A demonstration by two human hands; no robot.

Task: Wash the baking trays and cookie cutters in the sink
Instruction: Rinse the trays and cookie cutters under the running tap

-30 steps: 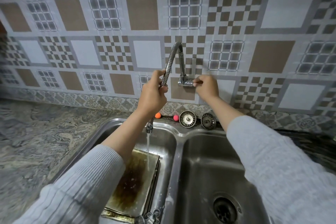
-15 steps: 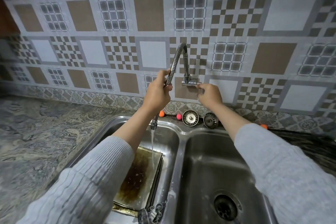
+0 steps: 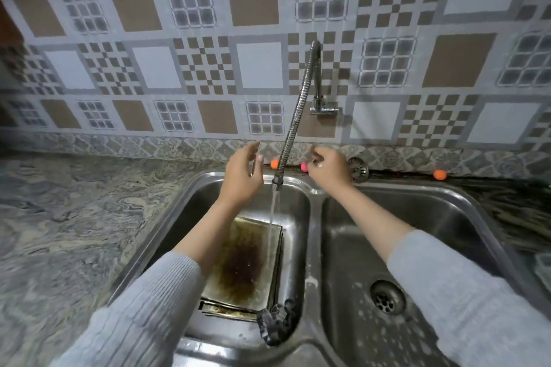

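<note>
Near edge of the left basin: dark cookie cutters [image 3: 275,325], shapes unclear. Behind them we see the stained baking tray [image 3: 243,262] flat under running water. Our left hand [image 3: 243,177] and right hand [image 3: 326,168] have come off the faucet hose [image 3: 293,125] and valve, fingers loosely curled, holding nothing. Water's on; scrubbing probably next.
</note>
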